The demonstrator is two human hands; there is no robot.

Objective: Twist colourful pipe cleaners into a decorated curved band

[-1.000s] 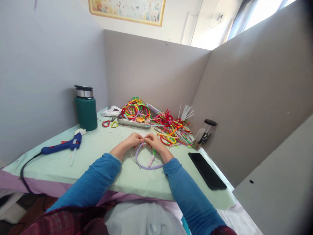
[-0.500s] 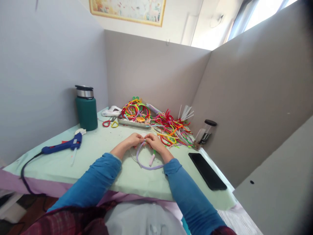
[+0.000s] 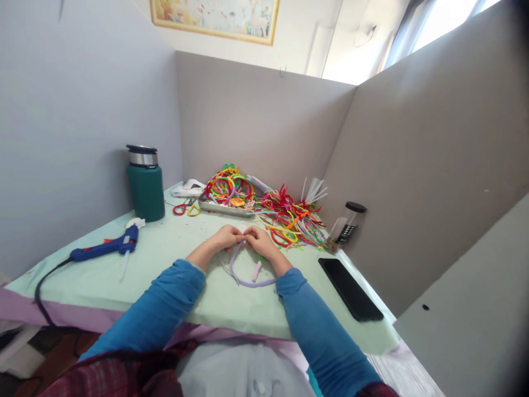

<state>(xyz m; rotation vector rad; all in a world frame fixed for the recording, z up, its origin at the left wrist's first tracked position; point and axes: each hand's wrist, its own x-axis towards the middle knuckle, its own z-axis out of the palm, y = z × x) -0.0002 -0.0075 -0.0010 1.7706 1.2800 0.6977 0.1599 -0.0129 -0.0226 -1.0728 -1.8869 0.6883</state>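
My left hand [image 3: 227, 236] and my right hand [image 3: 259, 239] meet above the table, fingertips pinched together. Both are closed on the upper end of a lilac pipe cleaner [image 3: 253, 285], which curves down in a loop toward my right wrist. The exact spot they pinch is hidden by the fingers. Inside the loop a small pink piece [image 3: 257, 271] with a green tip lies on the cloth. Thin pale strands [image 3: 231, 272] lie beside the loop on its left.
A blue glue gun [image 3: 105, 246] and a green bottle [image 3: 146, 184] are on the left. Scissors [image 3: 193, 210] lie near a metal tray [image 3: 225, 209] of pipe cleaners, with a heap of colourful pipe cleaners [image 3: 291, 212] beside it. A black phone [image 3: 350, 289] and a clear container [image 3: 346, 227] are right.
My fingertips have shifted very slightly at the top of the loop, still pinched together. Nothing else has visibly moved.
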